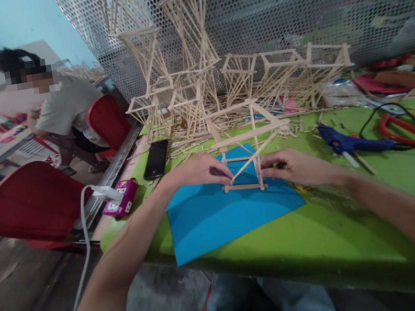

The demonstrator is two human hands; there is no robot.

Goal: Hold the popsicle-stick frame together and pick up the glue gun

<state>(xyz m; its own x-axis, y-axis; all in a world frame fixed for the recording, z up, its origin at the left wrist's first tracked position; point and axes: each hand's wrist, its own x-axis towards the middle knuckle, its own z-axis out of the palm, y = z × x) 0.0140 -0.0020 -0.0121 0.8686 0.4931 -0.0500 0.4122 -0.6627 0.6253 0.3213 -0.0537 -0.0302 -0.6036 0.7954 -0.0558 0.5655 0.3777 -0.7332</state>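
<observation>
- Head view: the stick frame [250, 133] is standing over the blue sheet [219, 228], back from the near edge of the worktop [325, 242]; whether its lowest sticks are touching the sheet, I cannot tell.
- Left hand [202, 169]: its grip is closing narrowly, thumb and fingertip pinching the lower end of the diagonal stick [247, 165].
- Right hand [289, 167]: its grip is holding the frame's right post between thumb and fingers, low down.
- Uneven pressure from the two hands could be twisting the thin sticks, and a joint might crack or part.
- If the left pinch is slipping, the diagonal could be swinging off its place.
- The sheet's near left corner is reaching the worktop's near edge; a brush from the arm might be dragging it, tilting the frame.
- Stick towers [191, 25] are crowding the far edge, so a forward push could be knocking one.
- The glue gun [352, 144] is lying towards the right edge beside its looping cord, which a sleeve or elbow might be snagging.
</observation>
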